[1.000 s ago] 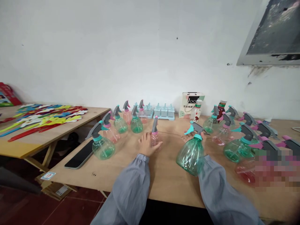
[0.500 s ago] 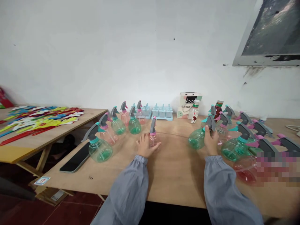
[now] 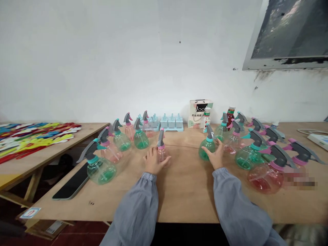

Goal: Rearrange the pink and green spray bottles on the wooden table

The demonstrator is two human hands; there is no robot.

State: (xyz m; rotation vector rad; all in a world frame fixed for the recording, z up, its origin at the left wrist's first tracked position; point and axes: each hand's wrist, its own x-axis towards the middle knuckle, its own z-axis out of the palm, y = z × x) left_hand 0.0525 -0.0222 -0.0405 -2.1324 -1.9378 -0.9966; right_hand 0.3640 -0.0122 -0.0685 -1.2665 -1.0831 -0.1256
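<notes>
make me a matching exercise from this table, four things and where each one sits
1 phone
2 slim pink spray bottle
3 first green spray bottle to its right
4 pale blue moulds

a by the back wall
b in the grip of the left hand
c at the left edge of the table
d touching the right hand

Pairs: 1-c, 2-b, 3-d, 4-a

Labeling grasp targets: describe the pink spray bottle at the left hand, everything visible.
The pink spray bottle is small, with a clear pink-tinted plastic body, a pink collar and a grey trigger head on top. It stands upright on the wooden table, apart from the other bottles. The left hand cups its lower left side, thumb across the front. Contents cannot be made out.
</notes>
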